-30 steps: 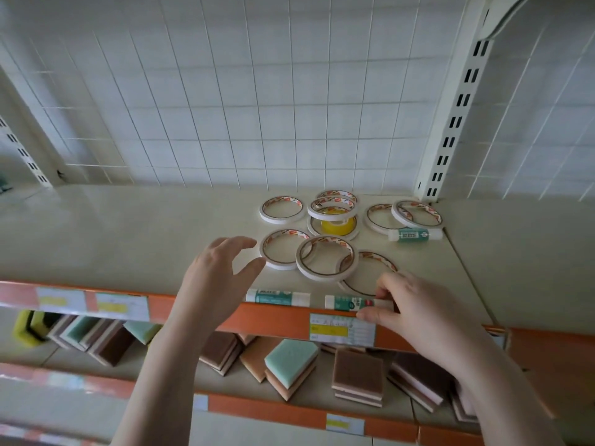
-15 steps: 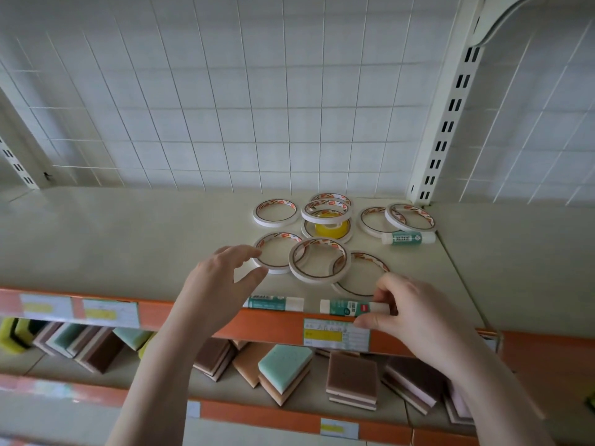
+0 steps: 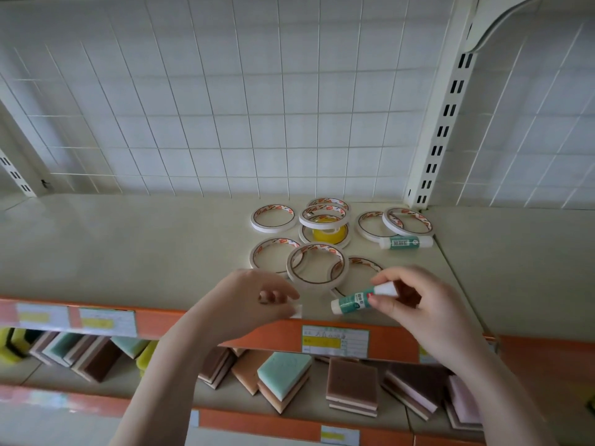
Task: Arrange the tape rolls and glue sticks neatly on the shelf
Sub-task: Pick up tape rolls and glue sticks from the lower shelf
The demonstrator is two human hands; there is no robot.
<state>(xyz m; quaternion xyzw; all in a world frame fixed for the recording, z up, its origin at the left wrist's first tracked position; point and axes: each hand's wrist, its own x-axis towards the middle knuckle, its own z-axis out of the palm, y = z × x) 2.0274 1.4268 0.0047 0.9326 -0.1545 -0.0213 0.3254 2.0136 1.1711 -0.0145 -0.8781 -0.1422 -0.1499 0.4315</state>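
**Q:** Which way did the glue stick point, and where was it?

**A:** My right hand (image 3: 418, 304) pinched the teal glue stick (image 3: 357, 299) between thumb and curled fingers, at its white upper end. Its long axis ran diagonally: the white capped end pointed down and to the left toward the orange shelf edge (image 3: 225, 329), the other end up and to the right into my grip. It sat just above the front of the cream shelf (image 3: 128, 246); I could not tell whether its low end touched the surface.

**Q:** And the other hand?

**A:** My left hand (image 3: 248, 304) had its fingers curled round a second glue stick (image 3: 297, 311). Only a small white end showed past the fingers, at the shelf's front edge.

**Q:** Describe the remaining stock.

**A:** A third glue stick (image 3: 405, 243), a smooth cylinder with a teal label and white ends, lay flat with its axis running left to right, just beside the rightmost tape rolls (image 3: 407, 222). The tape rolls were thin white rings with printed inner cores, lying flat and partly overlapping in a loose cluster behind my hands. One yellow tape roll (image 3: 328, 235), narrower and taller, sat under a white ring near the rear.

**Q:** Surroundings?

**A:** A white wire grid panel (image 3: 225, 107) backed the shelf. Block-shaped sponges (image 3: 283, 375) with coarse scouring faces lay on the shelf below.
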